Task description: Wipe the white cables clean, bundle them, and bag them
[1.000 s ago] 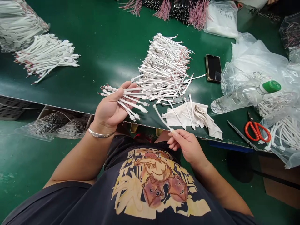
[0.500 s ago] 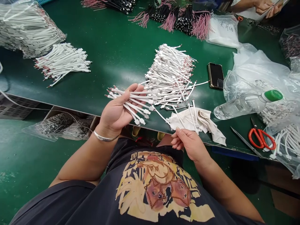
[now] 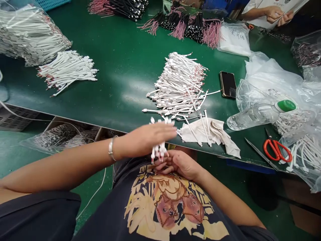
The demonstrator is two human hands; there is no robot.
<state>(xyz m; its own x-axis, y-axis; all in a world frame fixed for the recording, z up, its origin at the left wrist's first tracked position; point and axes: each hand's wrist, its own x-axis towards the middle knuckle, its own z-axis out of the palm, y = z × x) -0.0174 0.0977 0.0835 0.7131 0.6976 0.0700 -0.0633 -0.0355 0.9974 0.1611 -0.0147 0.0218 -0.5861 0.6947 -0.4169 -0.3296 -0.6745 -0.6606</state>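
At centre, the left hand (image 3: 146,137), fingers together, spans the cable bundle (image 3: 159,149), apparently steadying it; the right hand's (image 3: 184,164) fingers curl, both grips undeterminable.

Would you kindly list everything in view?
cable bundle: one, white, by both hands
cable piles: two, white, centre and left
bagged cables: many, white, both sides
wires: many, black and pink, back
phone: one, black, right
cloth: one, cream, front edge
bottle: one, clear, right
scissors: one, red-handled, right
plastic bags: several, clear, right
basket: one, blue, back left
crate: one, grey, lower left
table: one, green, centre
coworker's hands: two, back right
bracelet: one, silver, left wrist
left hand: one, over bundle
right hand: one, at bundle's ends
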